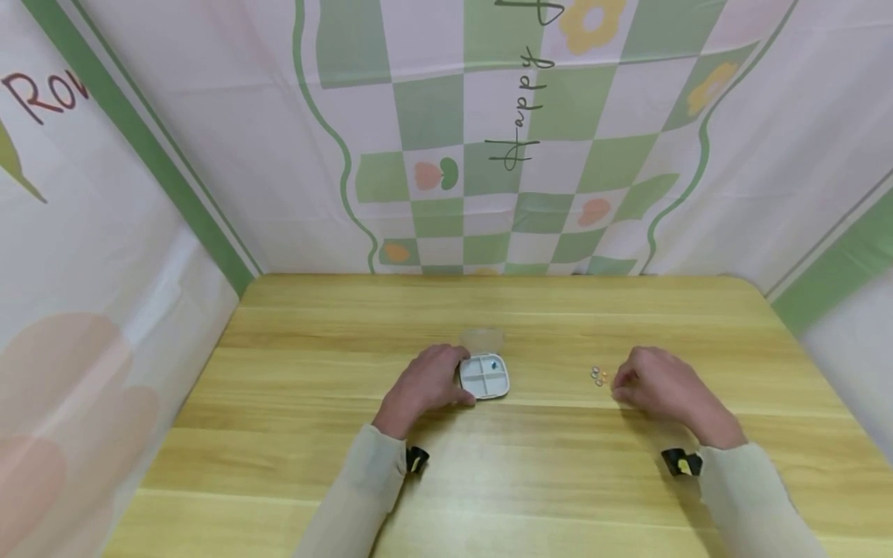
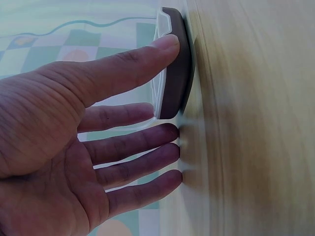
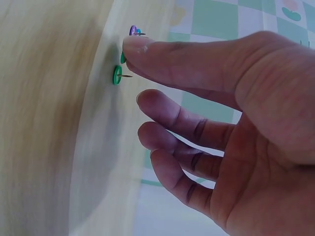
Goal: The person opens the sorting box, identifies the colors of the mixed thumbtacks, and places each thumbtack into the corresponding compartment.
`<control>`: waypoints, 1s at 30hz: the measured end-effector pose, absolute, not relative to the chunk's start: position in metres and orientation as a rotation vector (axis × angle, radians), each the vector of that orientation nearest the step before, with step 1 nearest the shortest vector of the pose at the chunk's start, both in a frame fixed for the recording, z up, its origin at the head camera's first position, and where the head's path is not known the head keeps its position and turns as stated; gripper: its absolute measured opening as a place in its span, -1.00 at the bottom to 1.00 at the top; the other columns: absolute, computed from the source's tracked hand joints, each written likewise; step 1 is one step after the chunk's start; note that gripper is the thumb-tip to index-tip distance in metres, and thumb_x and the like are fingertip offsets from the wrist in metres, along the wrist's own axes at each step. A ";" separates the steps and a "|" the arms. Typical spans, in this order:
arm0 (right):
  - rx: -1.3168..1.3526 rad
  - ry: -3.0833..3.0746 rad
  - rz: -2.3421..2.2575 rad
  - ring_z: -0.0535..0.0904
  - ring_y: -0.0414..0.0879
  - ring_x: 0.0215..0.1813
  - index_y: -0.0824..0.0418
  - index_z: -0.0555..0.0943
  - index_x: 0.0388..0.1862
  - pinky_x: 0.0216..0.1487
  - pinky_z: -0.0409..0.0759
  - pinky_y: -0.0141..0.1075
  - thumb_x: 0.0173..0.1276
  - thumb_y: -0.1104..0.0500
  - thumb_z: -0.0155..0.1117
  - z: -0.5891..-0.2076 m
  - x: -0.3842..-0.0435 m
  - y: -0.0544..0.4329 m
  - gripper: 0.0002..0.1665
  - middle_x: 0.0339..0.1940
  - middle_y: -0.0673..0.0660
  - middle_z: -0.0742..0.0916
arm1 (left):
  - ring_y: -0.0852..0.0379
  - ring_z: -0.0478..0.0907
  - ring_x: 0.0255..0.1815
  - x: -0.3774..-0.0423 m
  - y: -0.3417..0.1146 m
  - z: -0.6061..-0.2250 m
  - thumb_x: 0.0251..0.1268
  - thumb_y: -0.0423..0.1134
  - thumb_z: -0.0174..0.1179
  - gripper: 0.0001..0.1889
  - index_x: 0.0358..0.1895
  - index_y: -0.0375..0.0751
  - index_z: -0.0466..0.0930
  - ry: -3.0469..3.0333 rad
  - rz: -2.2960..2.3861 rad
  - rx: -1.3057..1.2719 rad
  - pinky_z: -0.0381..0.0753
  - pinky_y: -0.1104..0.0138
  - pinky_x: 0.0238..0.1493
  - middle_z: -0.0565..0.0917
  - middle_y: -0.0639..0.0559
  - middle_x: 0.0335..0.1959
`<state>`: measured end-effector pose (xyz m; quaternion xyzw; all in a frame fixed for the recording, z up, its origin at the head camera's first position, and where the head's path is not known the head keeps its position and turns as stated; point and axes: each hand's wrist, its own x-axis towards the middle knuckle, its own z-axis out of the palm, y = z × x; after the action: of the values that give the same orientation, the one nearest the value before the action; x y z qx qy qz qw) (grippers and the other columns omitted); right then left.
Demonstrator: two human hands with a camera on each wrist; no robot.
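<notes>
A small white pill box (image 1: 484,377) with four compartments lies on the table with its clear lid (image 1: 483,339) swung back. One small blue piece (image 1: 494,365) sits in its far right compartment. My left hand (image 1: 430,382) grips the box's left side between thumb and index finger; the left wrist view shows its dark underside (image 2: 176,73), the other fingers spread towards the table. To the right, several thumbtacks (image 1: 598,377) lie beside my right hand (image 1: 656,386). Its thumb and index finger pinch a green thumbtack (image 3: 123,57), mostly hidden behind the thumb. Another green thumbtack (image 3: 117,75) lies close by, pin up.
Both hands work over a light wooden table (image 1: 544,480). A patterned cloth (image 1: 488,116) hangs along the table's far edge, and more cloth (image 1: 105,310) hangs at the left side. Black wrist bands (image 1: 681,463) show at the cuffs.
</notes>
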<state>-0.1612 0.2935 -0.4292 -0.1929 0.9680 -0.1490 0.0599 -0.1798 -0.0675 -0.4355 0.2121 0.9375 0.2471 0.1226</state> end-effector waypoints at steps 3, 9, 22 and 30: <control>-0.573 2.939 -0.468 0.67 0.00 -0.24 0.13 0.82 -0.43 -0.12 0.62 0.10 0.17 0.22 0.55 -0.428 -0.161 0.293 -0.97 -0.36 -0.04 0.79 | 0.10 0.53 -0.15 -0.180 -0.067 -0.436 0.00 -0.10 0.62 -0.30 0.22 -0.28 0.58 2.734 0.720 0.617 0.54 0.20 0.00 0.67 -0.02 -0.07; -0.582 2.974 -0.498 0.65 0.00 -0.21 0.11 0.82 -0.38 -0.13 0.61 0.08 0.20 0.18 0.56 -0.424 -0.160 0.290 -0.96 -0.32 -0.05 0.77 | 0.10 0.53 -0.14 -0.180 -0.067 -0.436 0.00 -0.10 0.62 -0.31 0.22 -0.27 0.58 2.738 0.721 0.622 0.54 0.20 0.00 0.67 -0.03 -0.07; -0.595 3.026 -0.508 0.54 -0.12 -0.30 0.11 0.81 -0.29 -0.25 0.54 -0.08 0.25 0.20 0.51 -0.412 -0.162 0.267 -0.94 -0.34 -0.05 0.67 | 0.08 0.54 -0.11 -0.181 -0.068 -0.436 0.01 -0.09 0.61 -0.31 0.22 -0.27 0.57 2.741 0.704 0.632 0.54 0.18 0.03 0.67 -0.03 -0.05; -0.678 3.030 -0.546 0.54 -0.11 -0.29 0.12 0.81 -0.28 -0.25 0.54 -0.10 0.26 0.21 0.51 -0.412 -0.167 0.241 -0.94 -0.33 -0.05 0.66 | 0.07 0.55 -0.09 -0.181 -0.068 -0.437 0.00 -0.09 0.62 -0.30 0.22 -0.28 0.57 2.737 0.705 0.631 0.54 0.18 0.04 0.67 -0.05 -0.04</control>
<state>-0.1666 0.2409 -0.4118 -0.2149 0.9611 -0.1733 -0.0054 -0.1810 -0.0676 -0.4368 0.2163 0.9380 0.2415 0.1224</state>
